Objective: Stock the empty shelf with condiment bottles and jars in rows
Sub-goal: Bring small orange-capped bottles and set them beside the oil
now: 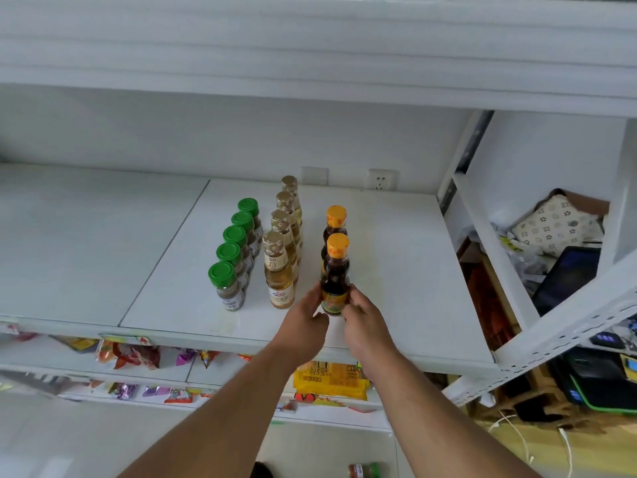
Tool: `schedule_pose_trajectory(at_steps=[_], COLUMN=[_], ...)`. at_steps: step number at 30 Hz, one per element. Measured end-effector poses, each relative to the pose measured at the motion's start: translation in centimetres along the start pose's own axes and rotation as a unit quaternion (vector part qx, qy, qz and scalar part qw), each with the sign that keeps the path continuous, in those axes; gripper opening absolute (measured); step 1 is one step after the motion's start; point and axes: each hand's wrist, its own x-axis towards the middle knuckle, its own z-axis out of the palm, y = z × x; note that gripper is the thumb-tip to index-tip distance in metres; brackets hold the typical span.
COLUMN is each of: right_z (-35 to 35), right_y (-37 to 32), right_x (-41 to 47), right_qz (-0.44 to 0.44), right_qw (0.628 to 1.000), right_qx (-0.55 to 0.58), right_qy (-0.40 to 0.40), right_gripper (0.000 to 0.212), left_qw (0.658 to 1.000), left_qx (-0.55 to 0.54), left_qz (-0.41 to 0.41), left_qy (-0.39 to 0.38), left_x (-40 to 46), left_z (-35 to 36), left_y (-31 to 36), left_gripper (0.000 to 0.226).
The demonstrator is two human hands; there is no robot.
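Note:
On the white shelf [396,270] stand three rows running front to back: several green-capped spice jars [225,286], several pale golden bottles with gold caps [278,270], and two dark bottles with orange caps. The front dark bottle [336,270] stands upright near the shelf's front, with the second dark bottle [336,222] right behind it. My left hand [305,322] and my right hand [362,315] hold the front dark bottle's lower body from either side, fingers curled against its label.
Snack packets [131,355] fill the lower shelves. A wall socket [381,182] sits at the shelf's back. A red-capped jar [363,470] lies on the floor below. To the right are a cushion [555,224], a dark screen [565,274] and cables.

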Motion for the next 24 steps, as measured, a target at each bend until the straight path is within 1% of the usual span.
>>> schedule_pose_trajectory(at_steps=[6,9,24], right_z=[-0.1,-0.1,-0.1], right_y=[0.7,1.0,0.3], right_x=[-0.4,-0.6,-0.4], right_qz=[0.021,0.021,0.014], right_qw=[0.999,0.999,0.999], right_qx=[0.019,0.037,0.029], right_qy=[0.03,0.018,0.002], right_gripper=[0.048,0.046,0.049], left_qw=[0.999,0.999,1.0], left_qx=[-0.026,-0.032,-0.029], left_qz=[-0.025,-0.024,0.002], left_qy=[0.009,-0.002,-0.01], left_x=[-0.5,-0.3,0.5], left_z=[-0.2,0.1,0.2], left_y=[-1.1,-1.7,-1.1], left_gripper=[0.072,0.074,0.074])
